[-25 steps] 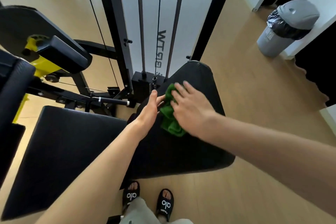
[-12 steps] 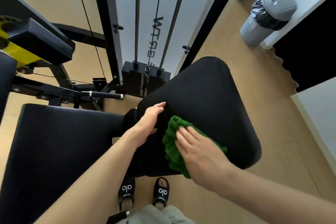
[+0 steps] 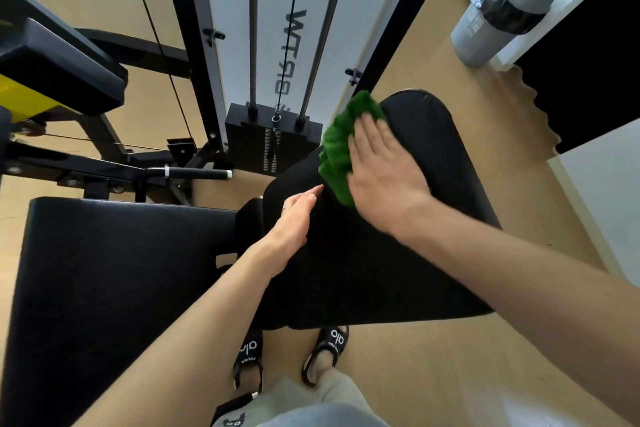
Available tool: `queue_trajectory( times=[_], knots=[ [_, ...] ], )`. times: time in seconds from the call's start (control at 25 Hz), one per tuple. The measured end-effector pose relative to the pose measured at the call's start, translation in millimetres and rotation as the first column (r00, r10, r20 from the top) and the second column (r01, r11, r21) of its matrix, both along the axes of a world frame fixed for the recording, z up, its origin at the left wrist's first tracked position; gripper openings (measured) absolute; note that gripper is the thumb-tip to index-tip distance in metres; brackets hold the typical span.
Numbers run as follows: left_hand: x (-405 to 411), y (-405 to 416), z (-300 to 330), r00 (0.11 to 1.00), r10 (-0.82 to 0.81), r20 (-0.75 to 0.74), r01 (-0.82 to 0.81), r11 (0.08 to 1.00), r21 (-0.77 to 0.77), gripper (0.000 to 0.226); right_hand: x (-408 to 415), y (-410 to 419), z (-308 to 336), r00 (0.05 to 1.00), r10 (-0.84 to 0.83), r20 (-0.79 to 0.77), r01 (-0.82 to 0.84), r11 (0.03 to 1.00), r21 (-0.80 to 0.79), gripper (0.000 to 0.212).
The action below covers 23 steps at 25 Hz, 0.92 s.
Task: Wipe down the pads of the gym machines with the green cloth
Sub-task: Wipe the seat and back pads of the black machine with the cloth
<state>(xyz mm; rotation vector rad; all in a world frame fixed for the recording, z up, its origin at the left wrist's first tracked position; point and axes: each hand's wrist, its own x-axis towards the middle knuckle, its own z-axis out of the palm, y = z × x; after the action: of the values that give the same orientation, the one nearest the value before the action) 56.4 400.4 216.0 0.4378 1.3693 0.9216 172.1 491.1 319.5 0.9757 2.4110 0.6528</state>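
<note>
A bunched green cloth (image 3: 341,146) lies on the far left part of a black machine pad (image 3: 433,156) in the middle of the view. My right hand (image 3: 384,170) presses flat on the cloth with straight fingers, covering its right side. My left hand (image 3: 294,222) rests flat on the pad's left edge, fingers straight, just below the cloth and apart from it. A second, wider black pad (image 3: 114,263) lies to the left.
Behind the pads stands a weight stack (image 3: 273,139) with guide rods and a cable in a black frame. A black and yellow machine arm (image 3: 59,73) juts in at the left. A grey bin (image 3: 502,7) stands at the far right on the wooden floor. My sandalled feet (image 3: 287,350) are below the pad.
My right hand has slid the cloth from the near part of the pad up to its far left edge. My left hand stayed on the pad's left edge.
</note>
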Motion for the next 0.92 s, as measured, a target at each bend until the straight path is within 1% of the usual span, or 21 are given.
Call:
queue_trajectory(
  times=[0.04, 0.08, 0.16, 0.2, 0.24, 0.28, 0.32, 0.4, 0.44, 0.48, 0.56, 0.6, 0.64, 0.76, 0.84, 0.88, 0.92],
  knots=[
    [1, 0, -1, 0.999, -0.005, -0.035, 0.006, 1.0, 0.027, 0.043, 10, -22, -4, 0.999, 0.009, -0.033, -0.011, 0.999, -0.041, 0.063],
    [1, -1, -3, 0.994, -0.028, -0.102, 0.035, 0.997, 0.063, 0.045, 23, -46, -5, 0.999, 0.033, -0.044, -0.037, 0.994, -0.102, 0.064],
    [-1, -4, -9, 0.949, -0.13, -0.288, 0.173, 0.976, 0.129, 0.064, 52, -91, -6, 0.99, 0.143, -0.008, -0.141, 0.966, -0.215, 0.064],
    [-3, -5, -11, 0.92, -0.179, -0.349, 0.241, 0.96, 0.142, 0.076, 65, -105, -8, 0.982, 0.19, 0.019, -0.178, 0.949, -0.261, 0.063],
    [-4, -5, -13, 0.899, -0.217, -0.38, 0.288, 0.947, 0.14, 0.085, 73, -109, -8, 0.977, 0.208, 0.042, -0.187, 0.94, -0.287, 0.06],
    [-6, -4, -15, 0.89, -0.238, -0.389, 0.31, 0.941, 0.136, 0.092, 78, -103, -7, 0.977, 0.21, 0.04, -0.191, 0.94, -0.282, 0.058],
    [-7, -4, -17, 0.889, -0.242, -0.388, 0.315, 0.939, 0.137, 0.096, 79, -90, -4, 0.98, 0.198, 0.009, -0.19, 0.952, -0.24, 0.058],
    [-8, -2, -18, 0.883, -0.254, -0.394, 0.325, 0.937, 0.125, 0.106, 64, -48, 7, 0.965, 0.246, -0.094, -0.253, 0.965, -0.069, 0.061],
    [-8, -1, -19, 0.873, -0.285, -0.396, 0.351, 0.93, 0.105, 0.113, 52, -25, 13, 0.962, 0.259, -0.088, -0.26, 0.966, 0.005, 0.064],
    [-7, -1, -18, 0.854, -0.324, -0.407, 0.388, 0.918, 0.084, 0.12, 38, -4, 21, 0.969, 0.231, -0.091, -0.228, 0.973, 0.041, 0.065],
    [-3, -4, -15, 0.804, -0.38, -0.457, 0.451, 0.891, 0.053, 0.128, 14, 22, 32, 0.992, 0.101, -0.076, -0.097, 0.994, 0.053, 0.061],
    [-1, -5, -14, 0.793, -0.382, -0.475, 0.455, 0.889, 0.045, 0.129, 8, 23, 31, 0.996, 0.04, -0.078, -0.036, 0.998, 0.049, 0.061],
    [0, -6, -14, 0.795, -0.371, -0.48, 0.445, 0.894, 0.046, 0.129, 7, 19, 24, 0.996, 0.021, -0.089, -0.018, 0.999, 0.033, 0.062],
    [0, -11, -16, 0.808, -0.33, -0.487, 0.421, 0.903, 0.085, 0.128, 32, -23, -1, 0.987, 0.087, -0.136, -0.089, 0.996, -0.011, 0.066],
    [-1, -16, -22, 0.834, -0.258, -0.488, 0.366, 0.92, 0.138, 0.129, 52, -67, -7, 0.983, 0.096, -0.155, -0.109, 0.991, -0.083, 0.07],
    [1, -18, -24, 0.834, -0.218, -0.507, 0.334, 0.931, 0.149, 0.129, 60, -89, -9, 0.987, 0.116, -0.112, -0.128, 0.985, -0.113, 0.068],
    [3, -20, -26, 0.818, -0.199, -0.54, 0.313, 0.941, 0.127, 0.128, 65, -108, -8, 0.988, 0.145, -0.058, -0.152, 0.978, -0.143, 0.065]
  ],
)
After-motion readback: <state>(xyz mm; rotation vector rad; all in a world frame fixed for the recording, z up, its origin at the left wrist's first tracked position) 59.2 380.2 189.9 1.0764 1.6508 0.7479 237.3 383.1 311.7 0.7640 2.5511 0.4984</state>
